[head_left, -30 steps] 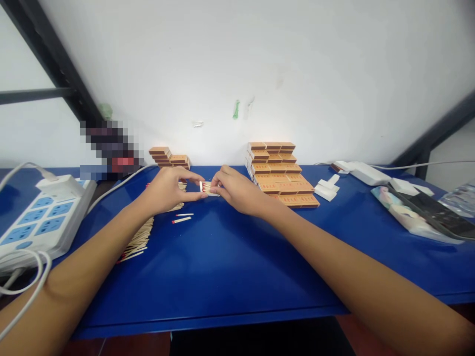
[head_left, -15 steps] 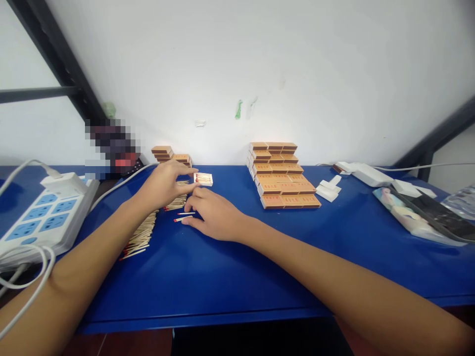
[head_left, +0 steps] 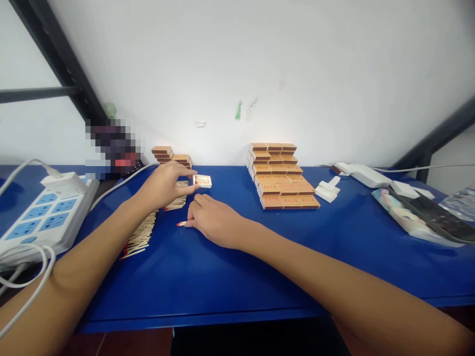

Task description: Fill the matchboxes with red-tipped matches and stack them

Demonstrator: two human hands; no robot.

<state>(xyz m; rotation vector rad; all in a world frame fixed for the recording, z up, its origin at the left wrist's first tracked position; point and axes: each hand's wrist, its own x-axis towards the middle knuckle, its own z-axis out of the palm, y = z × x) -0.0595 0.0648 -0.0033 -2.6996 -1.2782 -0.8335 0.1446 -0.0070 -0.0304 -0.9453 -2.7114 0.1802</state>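
My left hand (head_left: 167, 184) pinches the near-left end of a small white matchbox tray (head_left: 202, 181) between thumb and fingers. Several matches lie inside that tray. Just below and to the right, my right hand (head_left: 213, 220) is closed on a few matches (head_left: 181, 224), their red heads poking out to the left of the fingertips. Loose matches (head_left: 141, 235) are heaped under and beside my left forearm, and more matches (head_left: 176, 200) lie beneath my left hand. My palms hide part of both heaps.
Stacked matchboxes (head_left: 285, 188) rise in steps right of centre against the wall, with a smaller matchbox stack (head_left: 172, 157) at back left. White empty trays (head_left: 327, 189) lie beside the big stack. A power strip (head_left: 44, 217) is at left; a plastic pouch (head_left: 408, 217) is at right.
My right hand has drawn its fingers together around the matches that lay on the table and shifted slightly down. My left hand keeps the tray in nearly the same place.
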